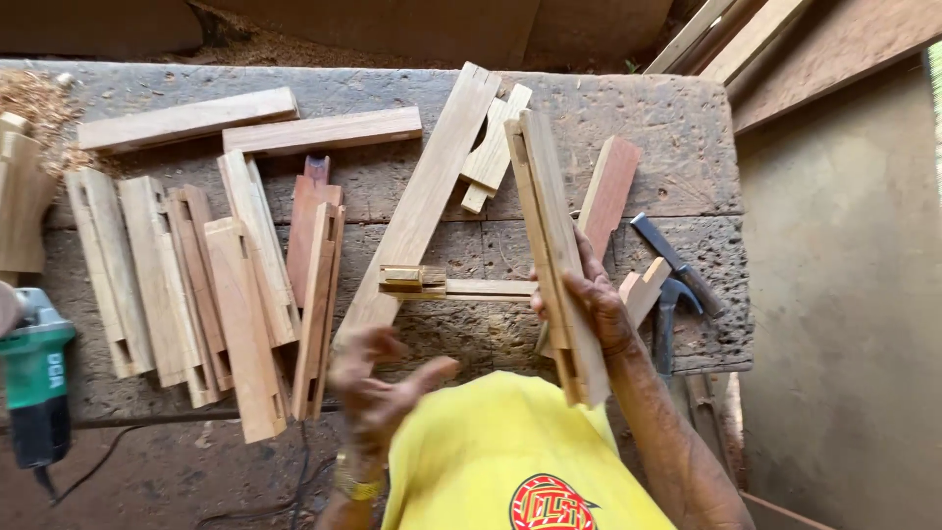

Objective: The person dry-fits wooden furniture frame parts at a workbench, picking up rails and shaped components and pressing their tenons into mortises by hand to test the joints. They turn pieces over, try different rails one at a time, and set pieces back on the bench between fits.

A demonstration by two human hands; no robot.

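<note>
Rough old workbench (677, 167), grey and pitted, with reddish dirt and sawdust behind it and a plain wall off to one side. Pretty much everything sits relative to that long slotted rail (551, 257), so that's the anchor.

The person's right hand (589, 299) has its fingers wrapped around the rail near its lower half, thumb side toward the body, clamped tight on the wood. The rail's long axis runs nearly up-down in view, leaning slightly, top end pointing away from the person toward the far edge of the bench, bottom end pointing back at the yellow shirt (510, 442). A mortise slot shows near that bottom end.

Left of the rail, a short crosspiece (461, 288) lies roughly level, its far end meeting a second long rail (427, 201) that slants up to the right, so the tops of the two rails nearly converge. The left hand (378, 388) hangs below that slanted rail, fingers spread and curled loosely, holding nothing; it's a bit blurred. A gold watch (355, 484) sits on that wrist.

Right of the anchor rail, a hammer (672, 294) rests on the bench. Far left of it there's a pile of cut wooden pieces (206, 285), and past those a green power tool (34, 378).
</note>
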